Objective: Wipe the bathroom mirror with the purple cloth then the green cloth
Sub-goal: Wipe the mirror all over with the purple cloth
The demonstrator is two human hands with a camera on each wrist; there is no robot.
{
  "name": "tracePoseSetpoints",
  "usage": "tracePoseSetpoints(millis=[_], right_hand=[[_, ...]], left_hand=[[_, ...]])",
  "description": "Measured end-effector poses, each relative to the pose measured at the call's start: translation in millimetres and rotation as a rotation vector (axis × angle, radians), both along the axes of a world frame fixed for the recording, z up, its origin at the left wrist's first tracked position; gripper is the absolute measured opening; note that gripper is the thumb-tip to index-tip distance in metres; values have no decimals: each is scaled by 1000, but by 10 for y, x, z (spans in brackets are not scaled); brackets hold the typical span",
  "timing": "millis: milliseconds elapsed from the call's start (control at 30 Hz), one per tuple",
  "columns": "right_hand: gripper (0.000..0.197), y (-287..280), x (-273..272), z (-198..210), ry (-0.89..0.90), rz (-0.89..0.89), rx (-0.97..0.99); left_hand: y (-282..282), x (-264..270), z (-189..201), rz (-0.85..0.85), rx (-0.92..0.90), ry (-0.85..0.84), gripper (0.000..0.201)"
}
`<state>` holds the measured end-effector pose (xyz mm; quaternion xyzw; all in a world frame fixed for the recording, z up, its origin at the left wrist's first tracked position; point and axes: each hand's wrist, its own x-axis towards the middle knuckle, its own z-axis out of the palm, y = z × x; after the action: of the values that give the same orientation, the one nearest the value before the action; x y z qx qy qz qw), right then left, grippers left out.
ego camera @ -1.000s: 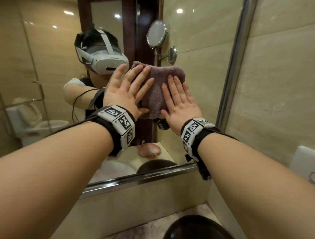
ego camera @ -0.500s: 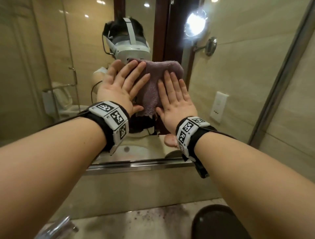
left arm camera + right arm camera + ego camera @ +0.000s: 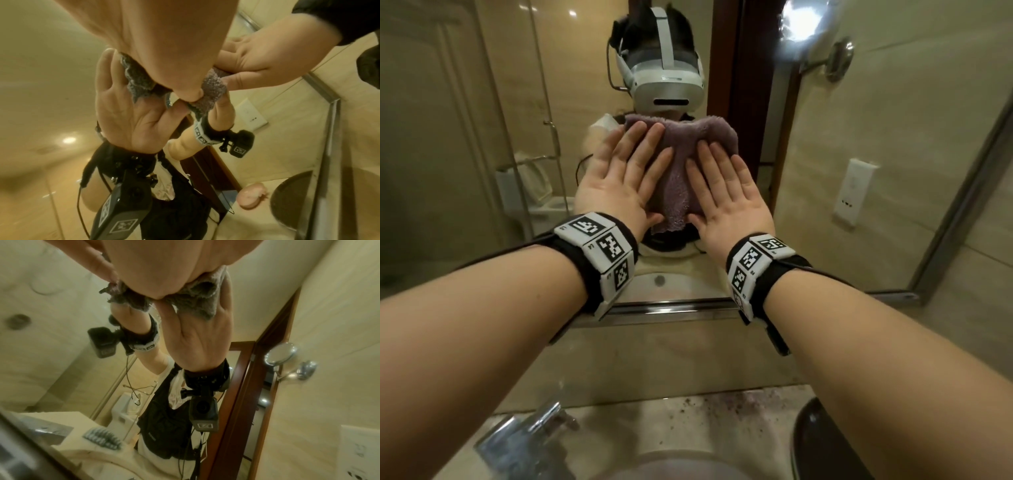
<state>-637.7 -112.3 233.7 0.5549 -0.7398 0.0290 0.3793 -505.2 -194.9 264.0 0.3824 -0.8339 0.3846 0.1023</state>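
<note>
Both hands press a fluffy purple terry cloth (image 3: 681,164) flat against the large wall-mounted bathroom mirror (image 3: 893,154), above the middle of its chrome bottom edge. The left hand (image 3: 619,178) covers the cloth's left side and the right hand (image 3: 726,192) its right side, fingers straight and slightly spread, gripping nothing.

To wipe well here, I judge the palms should keep even pressure so the cloth stays flat and does not bunch between the hands, with overlapping passes out to the mirror's edges and corners.

The head view shows the backs of the hands and the chrome tap (image 3: 524,442) by the basin below. The wrist views show what it cannot: the cloth's underside squeezed against the glass and the reflected palms. The green cloth is not in view.
</note>
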Motion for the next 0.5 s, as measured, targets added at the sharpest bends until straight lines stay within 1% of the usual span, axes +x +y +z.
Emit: tracePoseSetpoints(millis=[267, 500], right_hand=[[69, 391, -418, -20, 15, -69, 25], [70, 833, -973, -34, -54, -211, 34]], left_hand=[[222, -425, -90, -96, 38, 3, 83], [527, -1068, -79, -254, -7, -16, 86]])
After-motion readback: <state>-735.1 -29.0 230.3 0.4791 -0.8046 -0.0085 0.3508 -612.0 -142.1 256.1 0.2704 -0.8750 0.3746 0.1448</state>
